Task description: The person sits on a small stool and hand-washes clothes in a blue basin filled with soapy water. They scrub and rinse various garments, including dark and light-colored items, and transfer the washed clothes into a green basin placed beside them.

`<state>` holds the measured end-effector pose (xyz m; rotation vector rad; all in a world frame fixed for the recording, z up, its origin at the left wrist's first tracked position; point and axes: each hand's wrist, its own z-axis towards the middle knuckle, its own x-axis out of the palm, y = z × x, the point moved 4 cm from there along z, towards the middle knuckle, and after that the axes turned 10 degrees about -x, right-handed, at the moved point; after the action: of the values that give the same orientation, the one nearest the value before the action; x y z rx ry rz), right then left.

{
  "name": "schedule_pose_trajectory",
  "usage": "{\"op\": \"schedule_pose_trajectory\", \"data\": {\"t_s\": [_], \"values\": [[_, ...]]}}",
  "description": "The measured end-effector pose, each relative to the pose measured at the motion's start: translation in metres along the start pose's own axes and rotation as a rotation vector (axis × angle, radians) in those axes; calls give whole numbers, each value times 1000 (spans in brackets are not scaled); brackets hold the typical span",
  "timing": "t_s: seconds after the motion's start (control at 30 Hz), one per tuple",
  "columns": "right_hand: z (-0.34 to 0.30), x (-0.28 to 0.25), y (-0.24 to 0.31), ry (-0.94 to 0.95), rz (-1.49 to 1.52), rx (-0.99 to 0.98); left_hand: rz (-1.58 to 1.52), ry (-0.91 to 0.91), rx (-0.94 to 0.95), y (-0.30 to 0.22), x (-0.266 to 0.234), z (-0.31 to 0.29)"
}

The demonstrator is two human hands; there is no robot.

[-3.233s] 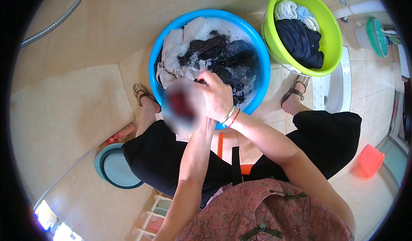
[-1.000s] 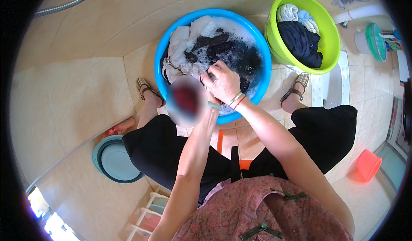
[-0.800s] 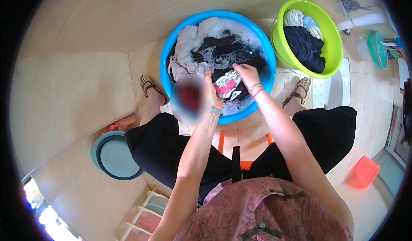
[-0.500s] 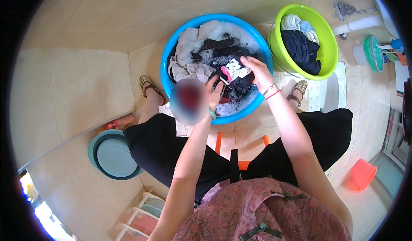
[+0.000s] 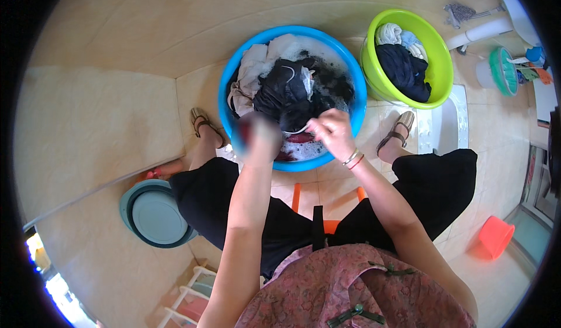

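A blue basin (image 5: 357, 123) holds soapy water and soaked clothes. Over the suds lies a black garment (image 5: 283, 91) with white edging and a thin white cord. At the garment's near edge, my right hand (image 5: 334, 134) is closed, its fingers pinching the pale edging. My left hand (image 5: 266, 138) is at the basin's near left side by the same garment; a blurred patch hides its fingers. Light grey cloth (image 5: 248, 71) is bunched along the basin's left side. Dark red cloth (image 5: 299, 138) shows in the foam under the black garment.
A lime-green bucket (image 5: 449, 65) with dark and pale clothes stands right of the basin. Beyond my right foot is a white floor fixture (image 5: 453, 123). Grey-green basins (image 5: 158, 214) lean at left. A coral bucket (image 5: 495, 237) sits at lower right; an orange stool (image 5: 331, 226) is beneath me.
The black garment has been spread out over the basin, its bunched white and pink part no longer showing. My right hand has moved down toward me, and my left hand slightly left and down.
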<state>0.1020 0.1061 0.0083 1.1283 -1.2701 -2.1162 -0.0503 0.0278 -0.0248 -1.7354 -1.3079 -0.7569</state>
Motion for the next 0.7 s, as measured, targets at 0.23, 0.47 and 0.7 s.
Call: {"op": "schedule_pose_trajectory", "data": {"t_s": [0.23, 0.47, 0.7], "values": [[41, -12, -23, -200, 418, 344, 16, -106, 85, 11, -13, -9], [46, -30, -15, -346, 682, 334, -59, -553, 6, 35, -136, -31], [60, -46, 36, -371, 523, 106, -98, -165, -48, 31, -54, -31]]}}
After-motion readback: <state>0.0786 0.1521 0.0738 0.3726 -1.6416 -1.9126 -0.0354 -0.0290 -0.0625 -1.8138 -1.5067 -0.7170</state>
